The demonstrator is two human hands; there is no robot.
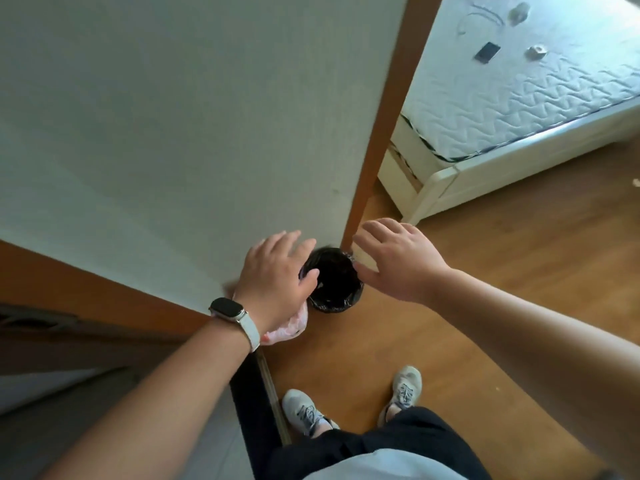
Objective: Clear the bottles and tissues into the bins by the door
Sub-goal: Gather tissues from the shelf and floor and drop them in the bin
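I'm hovering both hands over black bin (334, 284) by door frame (377, 133). Left hand (277, 275) spread wide, empty; right hand (394, 261) spread, empty. Pink-bagged bin (287, 327) half hidden. Bed (519, 81) bearing small items; bottles, tissues not identifiable. Judging drop done, more possibly left.

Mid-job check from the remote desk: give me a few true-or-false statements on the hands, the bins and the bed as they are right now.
1. Both hands, left and right, are open and empty. True.
2. The black-lined bin stands on the bed. False: it stands on the wooden floor, by the door frame.
3. A pink-lined bin shows partly under the left wrist. True.
4. The mattress is bare of objects. False: several small items lie on it.
5. A watch is on the right wrist. False: it is on the left.
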